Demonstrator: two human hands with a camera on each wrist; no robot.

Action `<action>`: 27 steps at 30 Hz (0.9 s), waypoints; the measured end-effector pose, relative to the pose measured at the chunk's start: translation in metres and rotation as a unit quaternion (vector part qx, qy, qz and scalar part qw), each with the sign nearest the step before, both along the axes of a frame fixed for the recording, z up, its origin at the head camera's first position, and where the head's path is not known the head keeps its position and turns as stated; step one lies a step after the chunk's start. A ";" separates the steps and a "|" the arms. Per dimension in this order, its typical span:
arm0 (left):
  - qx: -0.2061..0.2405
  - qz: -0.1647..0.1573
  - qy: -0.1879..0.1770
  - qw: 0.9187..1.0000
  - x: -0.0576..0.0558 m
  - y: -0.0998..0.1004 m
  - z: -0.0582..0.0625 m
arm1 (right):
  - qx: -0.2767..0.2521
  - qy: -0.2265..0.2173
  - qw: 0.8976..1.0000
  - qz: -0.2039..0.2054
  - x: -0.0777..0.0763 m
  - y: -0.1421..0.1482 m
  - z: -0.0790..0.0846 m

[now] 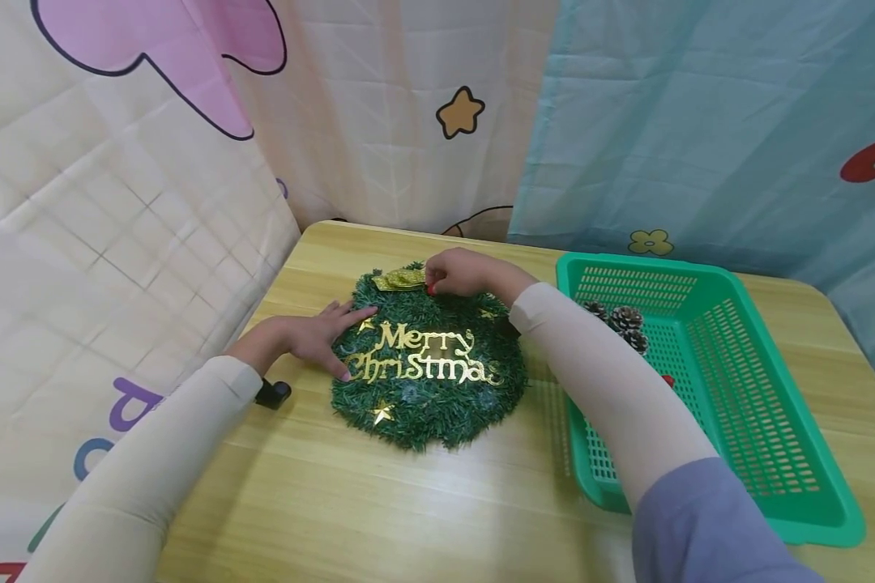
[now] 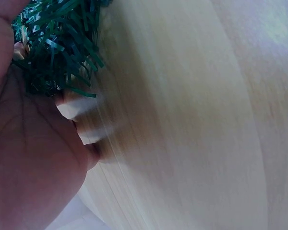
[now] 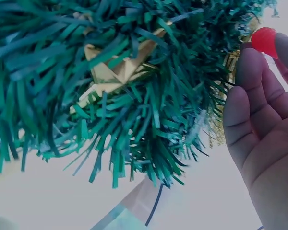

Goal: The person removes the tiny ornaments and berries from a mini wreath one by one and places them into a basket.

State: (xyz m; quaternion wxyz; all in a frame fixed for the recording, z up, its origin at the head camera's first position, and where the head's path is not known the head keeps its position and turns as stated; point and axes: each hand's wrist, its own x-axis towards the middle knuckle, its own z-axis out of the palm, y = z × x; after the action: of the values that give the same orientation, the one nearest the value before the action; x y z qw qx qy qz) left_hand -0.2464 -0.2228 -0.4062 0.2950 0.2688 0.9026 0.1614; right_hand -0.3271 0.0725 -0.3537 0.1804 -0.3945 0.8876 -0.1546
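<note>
A round green tinsel wreath lies on the table, with gold "Merry Christmas" lettering across its middle and gold stars around it. My left hand rests on the wreath's left edge, fingers spread and straight. At the wreath's top, my right hand pinches a small round red ornament between thumb and fingers, right beside a gold ribbon bow. Part of the bow is hidden behind that hand. The right wrist view also shows a gold star set in the tinsel.
To the right stands a green plastic basket with several pine cones and a small red piece in it; my right forearm reaches over its near left side. A black object lies by my left wrist. Printed curtains hang behind the table.
</note>
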 end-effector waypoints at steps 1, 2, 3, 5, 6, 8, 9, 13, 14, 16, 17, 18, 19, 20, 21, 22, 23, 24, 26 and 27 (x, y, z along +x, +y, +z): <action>0.000 0.000 0.000 1.000 0.000 0.000 0.000 | -0.003 -0.002 1.000 0.002 0.000 0.000 0.001; 0.001 0.000 0.000 1.000 0.000 -0.001 0.001 | -0.006 -0.004 1.000 0.005 0.000 0.000 0.002; 0.002 -0.001 0.001 1.000 0.000 -0.001 0.000 | -0.008 -0.007 1.000 0.007 0.001 0.001 0.003; 0.004 0.000 0.001 1.000 0.000 -0.002 0.000 | -0.008 -0.011 1.000 0.010 0.002 0.002 0.005; 0.005 0.001 0.002 1.000 0.000 -0.002 0.000 | -0.007 -0.014 1.000 0.011 0.002 0.002 0.006; 0.006 0.003 0.001 1.000 0.000 -0.003 0.000 | -0.005 -0.021 1.000 0.015 0.004 0.002 0.009; 0.005 0.004 0.000 1.000 0.000 -0.004 0.000 | -0.005 -0.024 1.000 0.018 0.005 0.002 0.011; 0.006 0.007 -0.002 1.000 0.000 -0.005 0.000 | -0.010 -0.026 0.999 0.035 0.012 0.001 0.018; 0.006 0.007 -0.002 1.000 0.000 -0.005 -0.001 | -0.010 -0.024 0.999 0.040 0.013 0.001 0.020; 0.008 0.006 -0.001 1.000 0.000 -0.004 -0.001 | -0.011 -0.021 0.999 0.046 0.017 0.002 0.024; 0.007 0.005 -0.001 1.000 0.000 -0.004 -0.001 | -0.011 -0.019 0.999 0.049 0.020 0.002 0.026; 0.007 0.004 0.000 1.000 0.000 -0.004 -0.001 | -0.013 -0.019 0.998 0.051 0.022 0.003 0.028; 0.005 0.003 0.000 1.000 0.000 -0.004 -0.001 | -0.015 -0.019 0.998 0.053 0.025 0.004 0.031; 0.005 0.002 0.000 1.000 0.000 -0.004 -0.001 | -0.019 -0.018 0.998 0.055 0.028 0.006 0.033; 0.004 0.001 0.000 1.000 0.000 -0.003 -0.002 | -0.021 -0.015 0.998 0.057 0.031 0.008 0.036; 0.004 0.001 0.000 1.000 0.000 -0.003 -0.002 | -0.024 -0.013 0.998 0.058 0.034 0.010 0.038; 0.004 0.000 0.001 1.000 0.000 -0.003 -0.002 | -0.026 -0.009 0.998 0.057 0.037 0.013 0.041; 0.003 0.000 0.000 1.000 0.000 -0.003 -0.002 | -0.030 -0.007 0.998 0.056 0.040 0.016 0.043; 0.003 0.001 -0.001 1.000 0.000 -0.004 -0.001 | -0.034 -0.002 0.998 0.055 0.046 0.021 0.048; 0.003 0.002 -0.002 1.000 0.001 -0.004 -0.001 | -0.036 -0.001 0.998 0.054 0.049 0.024 0.050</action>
State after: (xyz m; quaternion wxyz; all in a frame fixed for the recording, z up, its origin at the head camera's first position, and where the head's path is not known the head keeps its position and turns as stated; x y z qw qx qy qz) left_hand -0.2458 -0.2267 -0.4073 0.2953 0.2672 0.9023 0.1648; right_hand -0.2786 0.0960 -0.3033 0.1752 -0.4478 0.8587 -0.1773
